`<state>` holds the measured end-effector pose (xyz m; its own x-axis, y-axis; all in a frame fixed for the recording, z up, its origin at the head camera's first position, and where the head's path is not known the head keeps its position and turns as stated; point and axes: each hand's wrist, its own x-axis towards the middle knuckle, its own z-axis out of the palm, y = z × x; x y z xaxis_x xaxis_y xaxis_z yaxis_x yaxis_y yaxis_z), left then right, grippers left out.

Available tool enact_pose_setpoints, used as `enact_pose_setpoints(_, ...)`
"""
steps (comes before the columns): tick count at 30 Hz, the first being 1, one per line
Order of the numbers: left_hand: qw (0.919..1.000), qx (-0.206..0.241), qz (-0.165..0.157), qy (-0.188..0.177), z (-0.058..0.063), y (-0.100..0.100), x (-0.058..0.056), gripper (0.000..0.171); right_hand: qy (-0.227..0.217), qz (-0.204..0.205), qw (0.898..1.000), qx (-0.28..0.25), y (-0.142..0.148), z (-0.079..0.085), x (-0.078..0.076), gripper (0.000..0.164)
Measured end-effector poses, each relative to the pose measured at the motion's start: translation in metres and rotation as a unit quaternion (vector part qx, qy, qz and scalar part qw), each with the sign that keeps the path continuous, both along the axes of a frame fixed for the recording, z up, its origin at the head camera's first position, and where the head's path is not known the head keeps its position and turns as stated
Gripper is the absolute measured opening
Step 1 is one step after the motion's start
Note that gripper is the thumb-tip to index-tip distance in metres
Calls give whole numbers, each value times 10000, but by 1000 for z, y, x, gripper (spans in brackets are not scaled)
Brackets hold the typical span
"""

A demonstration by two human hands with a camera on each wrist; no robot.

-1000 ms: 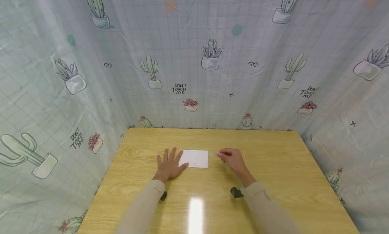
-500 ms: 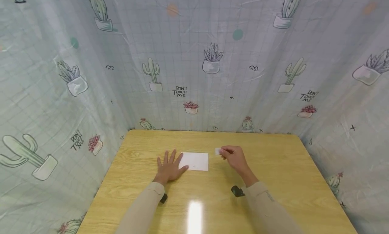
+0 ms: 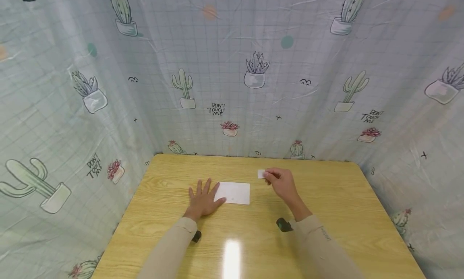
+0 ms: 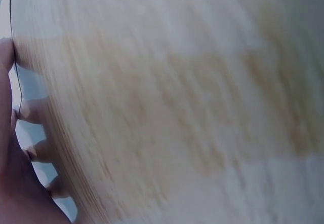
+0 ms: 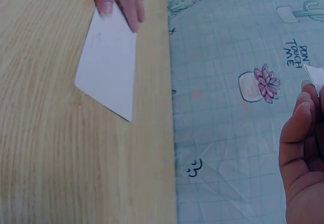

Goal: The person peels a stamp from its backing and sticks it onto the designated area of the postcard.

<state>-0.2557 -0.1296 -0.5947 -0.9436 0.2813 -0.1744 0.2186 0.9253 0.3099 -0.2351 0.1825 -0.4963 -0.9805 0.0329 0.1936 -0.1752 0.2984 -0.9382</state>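
A white rectangular card (image 3: 236, 192), with a tiny mark near its front edge, lies flat on the wooden table. My left hand (image 3: 204, 199) is spread with straight fingers, thumb and forefinger over the card's left end. In the right wrist view, fingers of that hand (image 5: 119, 1) press the far end of the card (image 5: 109, 62). To the right and beyond the card, my right hand (image 3: 284, 183) pinches a small white square of paper (image 3: 261, 174) between thumb and fingertips. A corner of this square (image 5: 315, 76) shows above the fingertips at the right wrist view's edge.
The yellow wooden table (image 3: 326, 214) ends at a patterned cactus curtain (image 3: 253, 106) at the back and sides. Black wrist devices (image 3: 284, 225) sit below both cuffs. A bright light reflection (image 3: 232, 259) lies at the table's front.
My right hand has moved up and slightly away, with the small white square turned so more of it shows. The left hand stays on the card. The head view has shifted slightly.
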Motion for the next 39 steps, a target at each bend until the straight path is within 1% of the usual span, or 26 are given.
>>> enact_pose_setpoints(3, 10000, -47, 34, -6, 1, -1, 0, 78, 39, 6, 10000, -52, -1, 4, -2, 18)
enact_pose_setpoints(7, 9999, -115, 33, -1, -2, 0, -1, 78, 8, -72, 9999, -83, 0, 8, -2, 19)
enact_pose_setpoints(12, 10000, -67, 9, 18, -5, 2, -2, 77, -41, -217, 9995, -213, 1, 11, 0, 18)
enact_pose_setpoints(17, 9999, 10, 87, 56, -6, 2, 0, 76, -34, -224, 9988, -430, 0, 14, 3, 21)
enact_pose_setpoints(21, 9997, 88, 143, 199, -9, 3, -2, 75, -23, -281, 9975, -641, -1, 15, 3, 21)
enact_pose_setpoints(25, 9987, 195, 136, 447, -12, 4, -5, 74, -76, -333, 9973, -647, -1, 13, 3, 20)
enact_pose_setpoints(28, 9969, 504, 143, 590, -5, 9, -4, 72, -89, -325, 9971, -684, -1, 12, 5, 19)
enact_pose_setpoints(30, 9939, 873, 177, 656, 1, 12, -2, 71, -68, -321, 9969, -720, -2, 11, 6, 19)
enact_pose_setpoints(32, 9888, 1313, 250, 670, 8, 15, 1, 68, -64, -302, 9965, -777, -3, 10, 7, 19)
enact_pose_setpoints(35, 9782, 1941, 346, 645, 14, 18, 5, 67, -95, -283, 9961, -828, -4, 7, 8, 19)
enact_pose_setpoints(39, 9594, 2703, 470, 654, 23, 24, 8, 65, -158, -248, 9957, -881, -5, 4, 8, 19)
